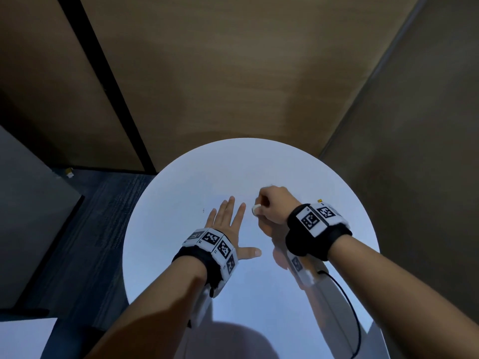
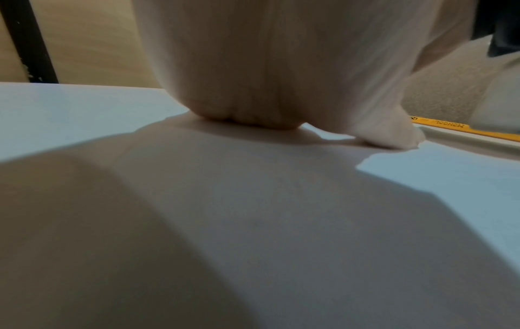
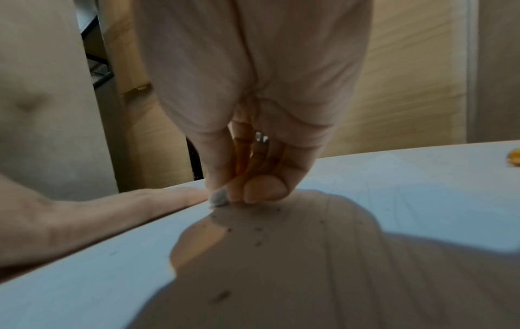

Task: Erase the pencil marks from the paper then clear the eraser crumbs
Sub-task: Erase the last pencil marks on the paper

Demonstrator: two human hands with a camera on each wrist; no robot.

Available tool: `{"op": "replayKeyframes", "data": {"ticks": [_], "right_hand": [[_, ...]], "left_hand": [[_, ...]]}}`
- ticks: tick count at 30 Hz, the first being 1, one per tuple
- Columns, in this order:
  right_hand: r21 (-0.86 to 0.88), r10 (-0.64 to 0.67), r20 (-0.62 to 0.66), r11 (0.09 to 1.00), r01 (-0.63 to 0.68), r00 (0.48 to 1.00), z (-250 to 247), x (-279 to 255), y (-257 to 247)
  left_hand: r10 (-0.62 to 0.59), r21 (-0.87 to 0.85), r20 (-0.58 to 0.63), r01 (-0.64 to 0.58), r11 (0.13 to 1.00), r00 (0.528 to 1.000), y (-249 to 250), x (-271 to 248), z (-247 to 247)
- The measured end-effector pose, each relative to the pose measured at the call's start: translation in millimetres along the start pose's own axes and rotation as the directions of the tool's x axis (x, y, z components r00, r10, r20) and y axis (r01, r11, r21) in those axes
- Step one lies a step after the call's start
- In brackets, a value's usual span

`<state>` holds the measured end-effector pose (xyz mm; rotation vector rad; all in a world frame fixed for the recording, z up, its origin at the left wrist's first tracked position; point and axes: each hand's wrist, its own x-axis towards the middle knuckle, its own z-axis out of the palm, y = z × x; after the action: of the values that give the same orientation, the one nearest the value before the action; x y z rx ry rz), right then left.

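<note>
White paper [image 1: 233, 187] lies on the round white table [image 1: 160, 229]; its edges barely show against the top. My left hand [image 1: 228, 218] lies flat on it, fingers spread and thumb out. My right hand [image 1: 272, 203] pinches a small white eraser [image 1: 256, 209] and presses its tip on the sheet just right of the left fingertips. In the right wrist view the eraser [image 3: 219, 198] touches the paper [image 3: 394, 200], which carries faint pencil lines, and dark crumbs [image 3: 257, 242] are scattered before it.
A yellow pencil [image 2: 464, 130] lies on the table right of the left hand, partly hidden; its tip [image 1: 320, 200] peeks out behind my right wrist. A black cable [image 1: 347, 301] runs from the right wristband. Wooden walls stand close behind the table.
</note>
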<state>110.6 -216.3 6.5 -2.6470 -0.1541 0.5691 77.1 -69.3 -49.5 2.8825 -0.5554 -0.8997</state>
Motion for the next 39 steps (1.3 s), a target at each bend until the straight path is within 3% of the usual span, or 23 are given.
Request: {"op": "replayKeyframes", "data": {"ticks": [3, 6, 8, 15, 17, 21, 23, 28, 34, 39], "right_hand": [[0.008, -0.035, -0.026, 0.999, 0.035, 0.999, 5, -5, -1], [-0.038, -0.077, 0.150, 0.996, 0.084, 0.986, 7, -19, 4], [-0.060, -0.068, 0.194, 0.995, 0.081, 0.979, 3, -21, 6], [0.126, 0.067, -0.106, 0.991, -0.053, 0.992, 3, 11, -1], [0.134, 0.041, -0.077, 0.991, -0.031, 0.996, 5, 7, 3], [0.026, -0.033, 0.117, 0.999, 0.030, 0.993, 5, -5, 7], [0.000, -0.017, 0.092, 1.000, 0.017, 0.996, 2, 1, 4], [0.069, 0.071, -0.111, 0.996, -0.063, 0.991, 1, 22, -6], [0.036, 0.003, 0.116, 0.999, -0.007, 0.993, -5, 3, 4], [0.100, 0.082, -0.032, 0.992, -0.079, 0.996, -4, 12, 0]], "left_hand": [[-0.002, -0.002, 0.000, 0.002, 1.000, 1.000, 0, 0, 0], [0.004, -0.015, -0.012, -0.004, 1.000, 1.000, -1, 1, 1], [0.005, -0.012, -0.012, -0.005, 1.000, 1.000, -1, 1, 2], [0.002, -0.010, -0.002, -0.002, 1.000, 1.000, -1, 0, 0], [0.005, -0.012, -0.004, -0.005, 1.000, 1.000, -1, 0, 0], [0.010, -0.017, -0.012, -0.010, 1.000, 1.000, -1, 0, 2], [0.008, -0.013, -0.013, -0.008, 1.000, 1.000, -1, 0, 1], [-0.010, -0.005, -0.008, 0.010, 1.000, 1.000, 1, -1, -1], [-0.007, -0.007, -0.012, 0.007, 1.000, 1.000, -1, 2, 1], [-0.011, 0.001, -0.008, 0.011, 1.000, 1.000, 0, 1, 1]]}}
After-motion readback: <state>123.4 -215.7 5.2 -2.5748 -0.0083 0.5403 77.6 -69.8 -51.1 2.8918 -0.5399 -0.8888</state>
